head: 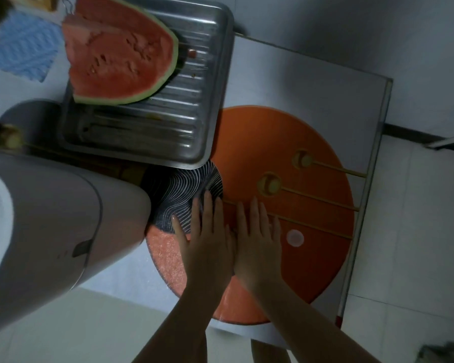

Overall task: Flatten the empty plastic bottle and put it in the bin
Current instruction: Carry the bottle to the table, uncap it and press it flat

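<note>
My forearms come up from the near edge of the table, and both palms lie flat, side by side and touching. My left hand (pixel 207 242) has its fingers spread a little, the tips reaching onto a black-and-white swirl-patterned plate (pixel 184 195). My right hand (pixel 257 239) lies beside it on the round orange mat (pixel 286 205), fingers pressed together. I judge I am bearing down with my weight to crush something, but I cannot see the plastic bottle: if it is here it is hidden under my palms. A small pale cap (pixel 295 238) lies just right of my right hand, perhaps taken off so the air can escape. Thin wooden skewers (pixel 325 205) lie across the mat towards the right edge. At the far left corner a steel tray (pixel 168 119) carries a cut watermelon (pixel 118 53). The grey bin (pixel 50 231) stands at the left edge, lid shut, close for the drop.
</note>
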Demonstrator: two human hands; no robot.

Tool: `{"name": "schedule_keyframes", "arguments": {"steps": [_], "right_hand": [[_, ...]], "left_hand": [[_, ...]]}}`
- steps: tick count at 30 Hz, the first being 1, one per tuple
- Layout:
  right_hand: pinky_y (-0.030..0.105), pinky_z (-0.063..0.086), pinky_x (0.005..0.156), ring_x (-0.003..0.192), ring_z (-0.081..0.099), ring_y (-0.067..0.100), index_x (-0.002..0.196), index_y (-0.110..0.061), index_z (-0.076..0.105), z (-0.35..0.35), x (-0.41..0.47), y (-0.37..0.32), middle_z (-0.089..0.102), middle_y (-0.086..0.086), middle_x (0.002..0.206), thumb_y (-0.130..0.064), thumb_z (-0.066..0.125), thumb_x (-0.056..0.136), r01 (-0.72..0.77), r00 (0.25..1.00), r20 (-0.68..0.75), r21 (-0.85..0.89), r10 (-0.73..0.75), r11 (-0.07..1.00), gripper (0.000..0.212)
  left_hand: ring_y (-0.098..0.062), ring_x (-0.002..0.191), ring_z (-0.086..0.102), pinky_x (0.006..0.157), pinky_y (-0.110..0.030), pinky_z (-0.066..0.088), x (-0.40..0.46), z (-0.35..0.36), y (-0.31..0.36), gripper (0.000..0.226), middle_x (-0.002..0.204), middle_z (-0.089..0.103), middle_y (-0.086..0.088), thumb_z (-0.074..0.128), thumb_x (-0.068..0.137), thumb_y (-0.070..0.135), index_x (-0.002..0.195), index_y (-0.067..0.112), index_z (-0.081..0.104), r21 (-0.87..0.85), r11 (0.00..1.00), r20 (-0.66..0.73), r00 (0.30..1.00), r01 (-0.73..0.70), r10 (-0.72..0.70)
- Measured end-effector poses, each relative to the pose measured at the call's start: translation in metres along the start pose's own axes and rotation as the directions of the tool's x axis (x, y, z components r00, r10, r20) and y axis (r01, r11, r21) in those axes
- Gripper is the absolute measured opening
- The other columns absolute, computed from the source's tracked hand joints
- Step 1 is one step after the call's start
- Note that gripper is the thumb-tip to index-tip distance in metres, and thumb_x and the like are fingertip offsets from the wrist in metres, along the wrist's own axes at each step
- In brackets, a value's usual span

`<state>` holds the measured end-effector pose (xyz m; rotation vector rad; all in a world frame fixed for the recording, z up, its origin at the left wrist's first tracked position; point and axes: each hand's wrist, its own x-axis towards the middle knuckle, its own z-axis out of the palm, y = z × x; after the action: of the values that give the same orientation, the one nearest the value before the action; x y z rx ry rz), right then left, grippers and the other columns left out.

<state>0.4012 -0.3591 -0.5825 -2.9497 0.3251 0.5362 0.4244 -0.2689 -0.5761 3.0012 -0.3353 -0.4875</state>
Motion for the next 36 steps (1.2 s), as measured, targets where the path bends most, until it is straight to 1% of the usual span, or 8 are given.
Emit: {"name": "schedule_keyframes", "arguments": {"steps": [4,7,15,20,25,28,32,36], "right_hand": [[0.051,0.036,0.106,0.131,0.045,0.031,0.136,-0.012,0.042,0.008,0.001,0.0,0.048,0.02,0.14,-0.042,0.036,0.09,-0.007,1.0,-0.003,-0.079,0.007,0.997,0.055],[0.052,0.038,0.104,0.128,0.048,0.033,0.134,-0.012,0.044,0.012,0.003,0.0,0.052,0.022,0.136,-0.044,0.044,0.086,-0.004,1.0,-0.022,-0.069,0.003,0.998,0.058],[0.051,0.042,0.1,0.125,0.051,0.032,0.133,-0.013,0.045,0.013,0.008,-0.002,0.055,0.021,0.133,-0.044,0.036,0.089,-0.01,1.0,-0.028,-0.122,0.006,0.992,0.054],[0.052,0.045,0.097,0.122,0.054,0.032,0.13,-0.013,0.049,0.012,0.009,-0.002,0.058,0.02,0.13,-0.044,0.039,0.088,-0.002,0.999,-0.054,-0.135,-0.005,0.991,0.054],[0.053,0.043,0.099,0.122,0.054,0.033,0.131,-0.012,0.048,0.009,0.007,0.0,0.057,0.021,0.131,-0.047,0.034,0.078,0.005,1.0,-0.017,-0.088,-0.007,0.996,0.065],[0.055,0.035,0.105,0.128,0.048,0.033,0.136,-0.012,0.042,0.006,0.008,-0.001,0.052,0.022,0.136,-0.048,0.057,0.072,-0.008,1.0,-0.001,-0.017,0.008,1.0,0.074],[0.053,0.023,0.113,0.137,0.035,0.031,0.142,-0.014,0.033,-0.006,0.002,-0.002,0.038,0.017,0.148,-0.042,0.031,0.091,-0.012,0.997,-0.067,0.167,0.023,0.986,0.058],[0.05,0.023,0.114,0.141,0.028,0.029,0.145,-0.016,0.024,-0.018,-0.007,0.021,0.03,0.011,0.153,-0.032,0.044,0.093,0.03,0.992,-0.125,0.295,0.008,0.955,0.058]], "left_hand": [[-0.03,0.137,0.03,0.109,-0.06,0.017,-0.006,0.012,-0.002,0.053,0.149,0.034,-0.011,0.027,0.095,0.036,0.14,0.009,0.036,-0.026,0.998,0.03,0.998,0.056,-0.056],[-0.029,0.136,0.035,0.109,-0.06,0.019,-0.002,0.02,-0.003,0.053,0.149,0.034,-0.01,0.026,0.095,0.035,0.141,0.01,0.034,-0.074,0.994,0.033,0.997,0.076,-0.073],[-0.031,0.134,0.036,0.105,-0.064,0.024,0.005,0.023,-0.003,0.055,0.149,0.034,-0.011,0.038,0.09,0.035,0.14,0.012,0.035,-0.019,0.998,0.082,0.995,0.055,-0.054],[-0.031,0.133,0.039,0.104,-0.063,0.026,0.006,0.023,-0.003,0.052,0.147,0.037,-0.012,0.032,0.092,0.034,0.139,0.012,0.038,-0.021,0.999,0.078,0.996,0.05,-0.048],[-0.032,0.132,0.041,0.105,-0.064,0.023,0.009,0.02,-0.003,0.05,0.146,0.039,-0.012,0.026,0.094,0.033,0.137,0.013,0.041,-0.111,0.992,0.049,0.998,0.055,-0.05],[-0.032,0.136,0.034,0.109,-0.062,0.015,0.012,0.014,-0.006,0.053,0.15,0.032,-0.012,0.021,0.094,0.037,0.14,0.014,0.034,-0.13,0.991,0.033,0.999,0.011,-0.007],[-0.025,0.14,0.028,0.112,-0.055,0.002,0.008,0.0,-0.013,0.055,0.152,0.029,-0.007,0.018,0.092,0.039,0.142,0.018,0.03,-0.238,0.971,-0.055,0.998,0.005,-0.018],[-0.022,0.14,0.027,0.114,-0.046,-0.001,0.0,-0.014,-0.019,0.057,0.153,0.029,-0.004,0.022,0.09,0.045,0.143,0.024,0.027,-0.317,0.948,-0.118,0.993,-0.016,-0.023]]}}
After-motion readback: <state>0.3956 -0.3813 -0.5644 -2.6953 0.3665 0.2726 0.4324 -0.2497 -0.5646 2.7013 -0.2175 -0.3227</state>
